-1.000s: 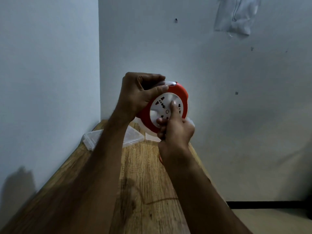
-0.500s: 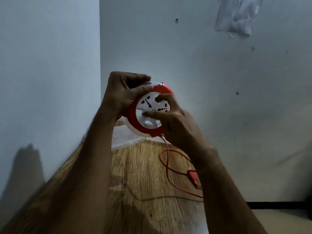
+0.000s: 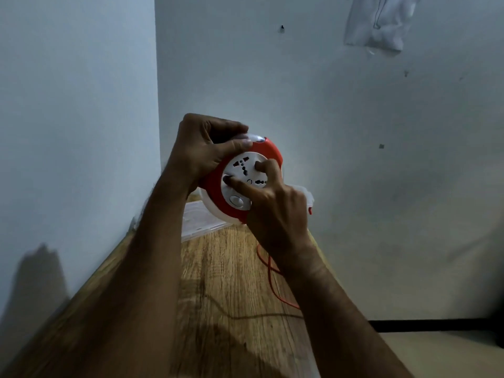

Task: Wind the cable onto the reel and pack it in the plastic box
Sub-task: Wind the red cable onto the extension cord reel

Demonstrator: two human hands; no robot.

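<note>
From my seat I saw two pale walls (image 3: 354, 132) meeting in a corner, a crumpled plastic bag (image 3: 379, 23) fixed high on the right one and a dark skirting strip (image 3: 436, 326) along its foot. The wooden desk (image 3: 226, 282) ran into that corner, its grain lengthwise. On its far end lay the clear plastic box (image 3: 196, 219), partly hidden by the arms. Held up above the desk was the red and white reel (image 3: 242, 181), its socket face turned towards me. The left hand (image 3: 207, 151) gripped the reel's upper rim, fingers curled over the top and thumb across the front. The right hand (image 3: 275, 211) pressed two bent fingers (image 3: 237, 184) onto the white socket face. The thin red cable (image 3: 270, 276) hung from the reel and trailed across the desk.
</note>
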